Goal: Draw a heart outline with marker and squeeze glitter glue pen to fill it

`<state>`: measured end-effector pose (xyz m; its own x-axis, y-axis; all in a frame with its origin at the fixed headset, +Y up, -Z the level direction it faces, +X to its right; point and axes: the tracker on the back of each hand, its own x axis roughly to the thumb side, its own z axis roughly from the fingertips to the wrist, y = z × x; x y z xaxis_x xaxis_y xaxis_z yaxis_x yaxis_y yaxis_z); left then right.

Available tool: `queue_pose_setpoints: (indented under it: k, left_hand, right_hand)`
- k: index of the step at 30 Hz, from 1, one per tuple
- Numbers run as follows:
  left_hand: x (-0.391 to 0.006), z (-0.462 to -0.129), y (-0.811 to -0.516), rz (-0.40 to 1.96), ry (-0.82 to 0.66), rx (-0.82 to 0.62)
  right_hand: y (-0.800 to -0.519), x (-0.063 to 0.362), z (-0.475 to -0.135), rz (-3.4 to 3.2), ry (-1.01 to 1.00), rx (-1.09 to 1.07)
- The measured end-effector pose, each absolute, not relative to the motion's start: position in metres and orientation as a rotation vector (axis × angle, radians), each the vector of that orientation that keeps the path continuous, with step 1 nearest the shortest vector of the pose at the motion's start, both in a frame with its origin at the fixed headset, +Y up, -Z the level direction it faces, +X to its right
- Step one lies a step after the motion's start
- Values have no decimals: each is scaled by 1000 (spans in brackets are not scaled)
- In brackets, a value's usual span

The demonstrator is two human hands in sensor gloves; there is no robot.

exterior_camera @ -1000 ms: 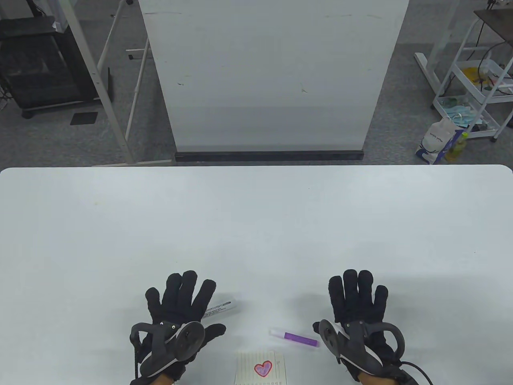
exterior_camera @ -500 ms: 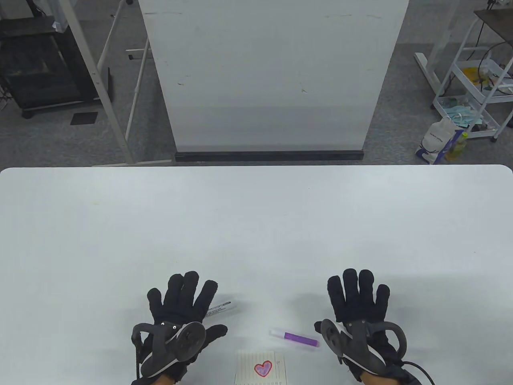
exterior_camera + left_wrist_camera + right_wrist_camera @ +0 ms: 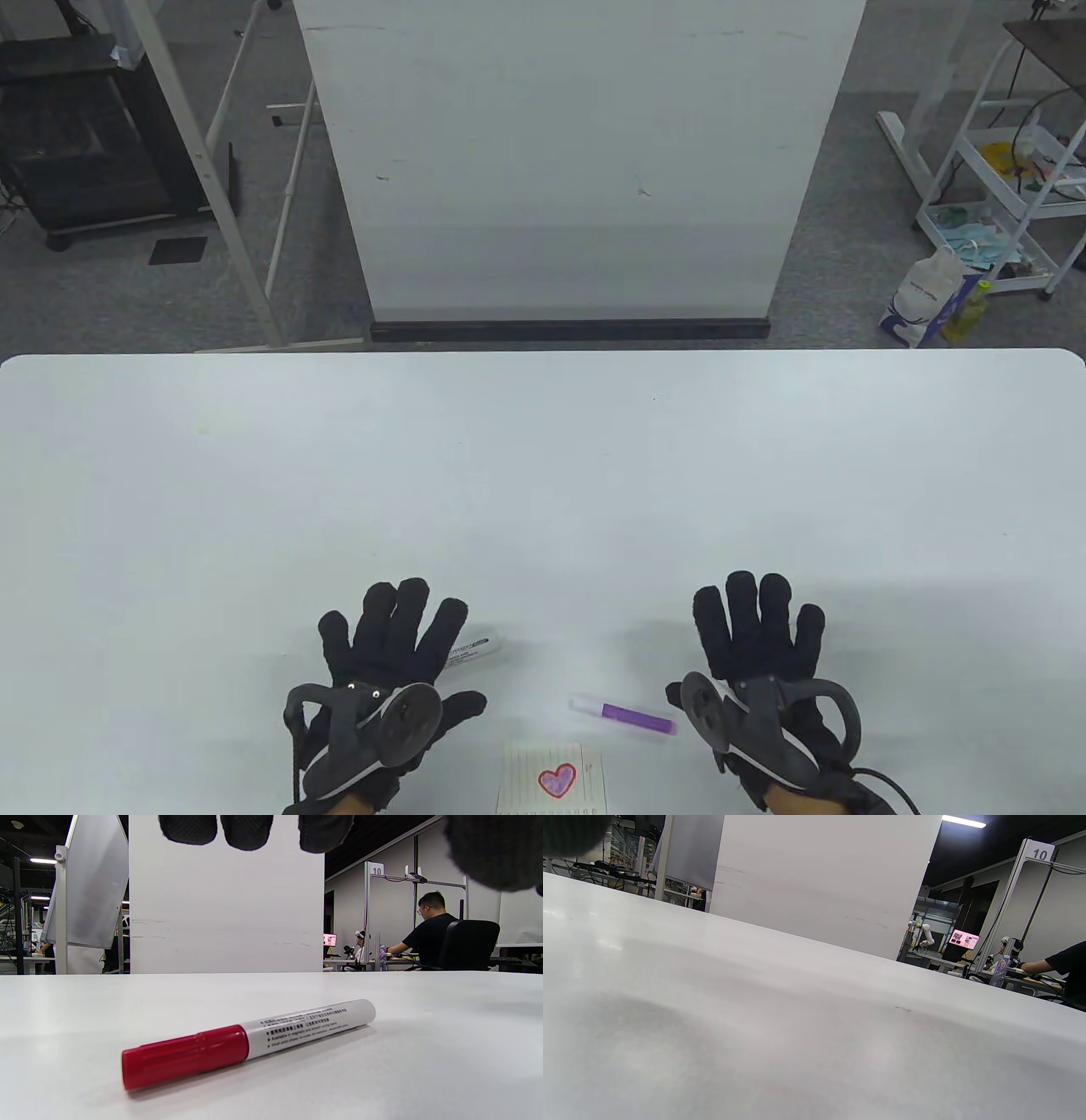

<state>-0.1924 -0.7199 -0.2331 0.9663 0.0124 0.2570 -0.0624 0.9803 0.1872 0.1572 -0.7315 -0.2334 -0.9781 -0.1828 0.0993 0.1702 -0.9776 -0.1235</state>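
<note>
A small lined paper [image 3: 553, 777] lies at the table's near edge with a red-outlined heart [image 3: 556, 780] filled in purple. The purple glitter glue pen [image 3: 624, 715] lies just beyond it, towards the right. My left hand [image 3: 392, 641] hovers flat with fingers spread over the red-capped white marker [image 3: 475, 649], which lies free on the table [image 3: 250, 1041]; its fingertips [image 3: 246, 830] hang above it. My right hand [image 3: 759, 624] is flat with straight fingers, right of the glue pen, holding nothing.
The white table [image 3: 543, 475] stretches far beyond the hands. A white board [image 3: 577, 161] stands behind the far edge. A person sits at another desk in the background [image 3: 428, 933].
My left hand has drifted slightly right and nearer the table's front edge over the marker. The right hand, paper and glue pen have stayed put.
</note>
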Motion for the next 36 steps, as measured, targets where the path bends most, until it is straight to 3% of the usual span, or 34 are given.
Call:
queue_pose_setpoints:
  k: [36]
  left_hand:
    - [-187,-231,-721,29,-273,171]
  right_hand:
    - [-732,158,-235,-2969,106,-157]
